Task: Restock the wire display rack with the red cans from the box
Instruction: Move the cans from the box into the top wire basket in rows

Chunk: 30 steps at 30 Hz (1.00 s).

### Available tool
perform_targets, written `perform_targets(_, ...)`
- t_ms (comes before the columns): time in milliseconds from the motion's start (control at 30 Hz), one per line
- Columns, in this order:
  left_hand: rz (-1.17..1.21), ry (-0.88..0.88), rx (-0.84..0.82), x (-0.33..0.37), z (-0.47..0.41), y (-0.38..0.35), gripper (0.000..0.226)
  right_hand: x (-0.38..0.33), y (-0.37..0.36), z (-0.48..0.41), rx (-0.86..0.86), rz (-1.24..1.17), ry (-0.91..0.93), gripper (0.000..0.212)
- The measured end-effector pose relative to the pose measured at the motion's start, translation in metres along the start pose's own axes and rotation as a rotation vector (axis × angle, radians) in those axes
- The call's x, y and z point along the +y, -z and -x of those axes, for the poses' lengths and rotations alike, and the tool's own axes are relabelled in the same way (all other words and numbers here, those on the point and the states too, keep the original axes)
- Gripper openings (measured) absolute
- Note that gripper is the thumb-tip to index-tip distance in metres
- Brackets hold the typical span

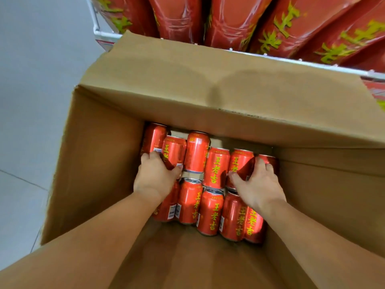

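Left hand (156,174) and right hand (258,180) grip the end red cans (154,138) of a loose row in the box (100,163); middle ones may drop.

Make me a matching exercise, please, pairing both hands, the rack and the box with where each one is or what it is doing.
Things:
1. left hand
2. right hand
3. wire display rack
4. cardboard box

Places or states:
A. stands beyond the box, loaded with red wrapped packs
B. grips red cans at the left end of the far row
C. open on top, cans inside
D. grips cans at the right end of the far row

Pairs: 1-B, 2-D, 3-A, 4-C
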<state>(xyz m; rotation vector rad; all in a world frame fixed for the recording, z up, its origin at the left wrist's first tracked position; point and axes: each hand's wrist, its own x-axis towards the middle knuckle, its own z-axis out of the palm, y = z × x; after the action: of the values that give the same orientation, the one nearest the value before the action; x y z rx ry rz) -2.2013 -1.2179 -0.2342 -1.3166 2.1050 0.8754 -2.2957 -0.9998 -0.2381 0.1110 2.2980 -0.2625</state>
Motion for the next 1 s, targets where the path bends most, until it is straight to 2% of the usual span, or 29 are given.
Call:
perform_targets(100,0.022,0.018,0.063,0.000,-0.001,-0.006,0.073,-0.007,0.001,-0.015,0.037,-0.041,-0.043,0.085)
perform_targets(400,0.140,0.053,0.156,0.008,0.003,-0.027,0.064,-0.033,0.011,-0.041,0.065,0.134,-0.142,0.046)
perform_targets(533,0.171,0.066,0.151,0.009,0.004,-0.023,0.068,-0.036,0.013,-0.048,-0.003,0.000,-0.202,0.045)
perform_targets(633,0.239,0.099,0.109,0.014,0.006,-0.017,0.067,-0.033,0.015,-0.040,0.028,-0.097,-0.225,0.067)
perform_targets(767,0.275,0.131,0.060,0.021,0.010,-0.009,0.075,-0.023,0.013,-0.023,0.119,-0.166,-0.106,0.064)
perform_targets(867,0.273,0.111,0.024,0.022,0.015,-0.004,0.078,-0.011,0.012,-0.013,0.083,-0.356,-0.022,0.055)
perform_targets(1000,0.244,0.065,-0.015,0.020,0.022,-0.001,0.074,-0.004,0.014,-0.010,-0.004,-0.569,0.029,0.065)
